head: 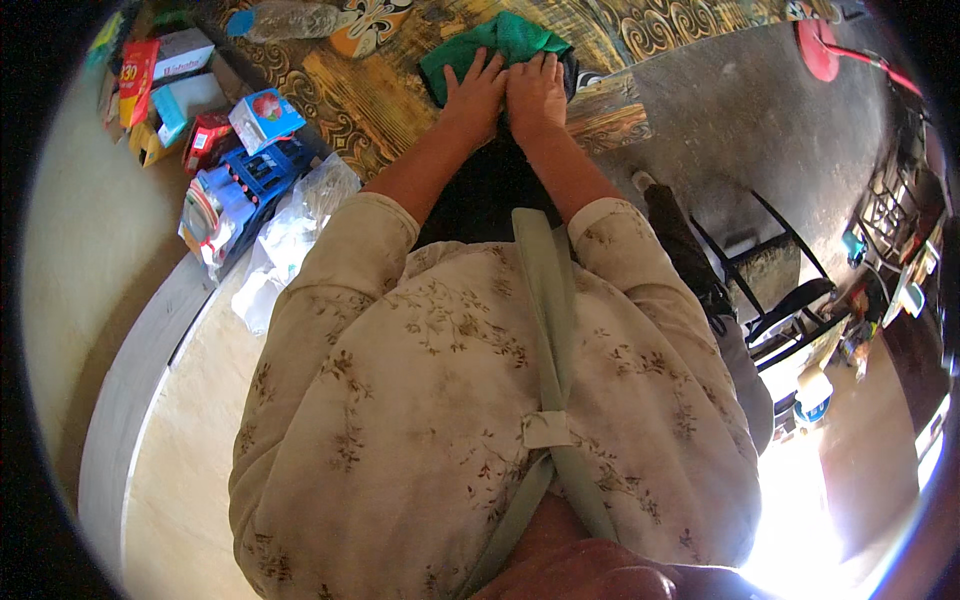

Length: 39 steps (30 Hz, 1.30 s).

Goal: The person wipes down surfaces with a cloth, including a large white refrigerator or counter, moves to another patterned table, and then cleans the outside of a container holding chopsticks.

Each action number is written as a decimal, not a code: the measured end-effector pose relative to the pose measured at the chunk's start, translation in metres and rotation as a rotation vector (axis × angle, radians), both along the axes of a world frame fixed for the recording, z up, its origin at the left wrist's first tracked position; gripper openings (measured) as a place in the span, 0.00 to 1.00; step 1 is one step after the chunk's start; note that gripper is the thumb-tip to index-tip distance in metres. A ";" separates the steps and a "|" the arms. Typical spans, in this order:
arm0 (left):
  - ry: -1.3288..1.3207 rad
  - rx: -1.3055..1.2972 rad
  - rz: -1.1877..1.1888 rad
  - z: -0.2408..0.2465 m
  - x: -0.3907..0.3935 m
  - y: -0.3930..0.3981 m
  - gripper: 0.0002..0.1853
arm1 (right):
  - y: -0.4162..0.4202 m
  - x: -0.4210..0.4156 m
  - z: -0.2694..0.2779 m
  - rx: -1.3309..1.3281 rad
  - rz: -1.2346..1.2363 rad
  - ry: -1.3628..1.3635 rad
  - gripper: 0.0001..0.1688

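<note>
A green cloth [491,37] with a dark edge lies bunched on the wood-patterned table top [367,97]. My left hand [474,94] rests palm down on its near left part, with thumb and fingers spread. Beside it, my right hand [537,94] presses on the near right part of the cloth, its fingers extended and closer together. Both hands are side by side, nearly touching at the thumb side of the right. The undersides of the hands are hidden.
A clear plastic bottle [292,20] with a blue cap lies beyond my left hand. Leftward are a blue crate [271,166], a blue-and-white box [266,120] and a clear plastic bag [300,225]. On the right are a person's dark-trousered leg [675,225] and a black-framed chair [780,259].
</note>
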<state>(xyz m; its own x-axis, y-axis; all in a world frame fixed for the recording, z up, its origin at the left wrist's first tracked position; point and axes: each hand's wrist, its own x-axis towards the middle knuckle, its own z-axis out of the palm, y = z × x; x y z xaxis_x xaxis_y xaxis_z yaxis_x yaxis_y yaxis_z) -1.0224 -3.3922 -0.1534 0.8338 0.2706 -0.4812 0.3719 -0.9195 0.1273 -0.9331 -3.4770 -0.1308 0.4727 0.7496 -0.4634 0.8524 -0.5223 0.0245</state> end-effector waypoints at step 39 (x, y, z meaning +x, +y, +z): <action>-0.090 0.022 -0.007 -0.003 0.247 -0.028 0.34 | -0.039 0.251 0.001 -0.188 -0.250 -0.231 0.50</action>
<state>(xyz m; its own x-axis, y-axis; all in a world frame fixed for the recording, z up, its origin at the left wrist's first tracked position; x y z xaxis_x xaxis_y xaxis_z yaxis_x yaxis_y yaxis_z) -0.7754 -3.4205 -0.1565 0.8752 0.2747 -0.3983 0.3538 -0.9248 0.1396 -0.6818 -3.5160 -0.1301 0.7382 0.5096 -0.4420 0.6598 -0.6816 0.3162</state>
